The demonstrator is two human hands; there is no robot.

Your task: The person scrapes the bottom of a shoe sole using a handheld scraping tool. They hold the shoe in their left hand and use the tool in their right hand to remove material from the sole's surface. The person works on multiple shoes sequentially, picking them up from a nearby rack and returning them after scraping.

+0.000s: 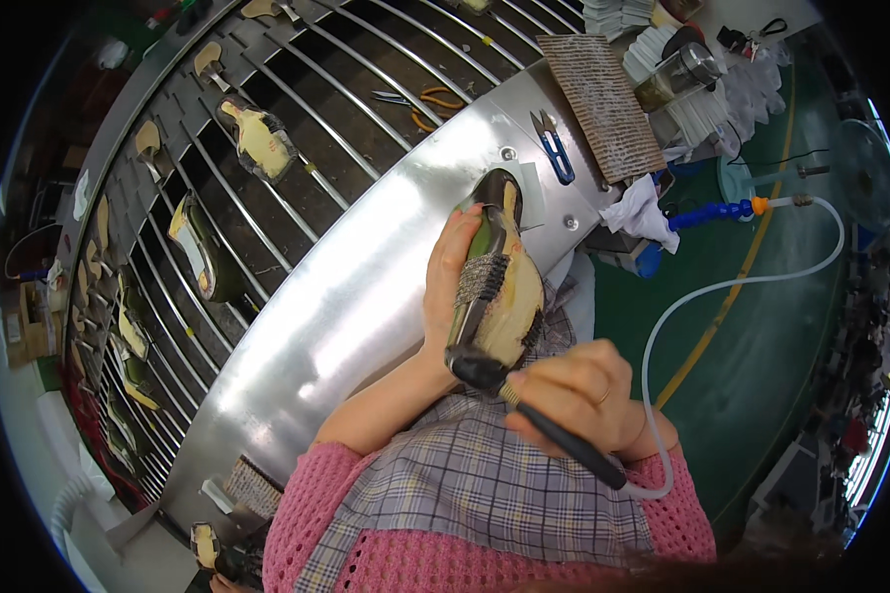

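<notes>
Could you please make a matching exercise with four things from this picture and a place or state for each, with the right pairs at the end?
Things:
1. shoe upper
2. black-handled tool
3. blue snips
4. brown ridged mat

Places or states:
A. lying on the steel bench, in no hand
B. held by the left hand
C. at the far end of the bench, beyond the snips
D. gripped by the right hand, a pale hose at its rear

Pairs: 1-B, 2-D, 3-A, 4-C
</notes>
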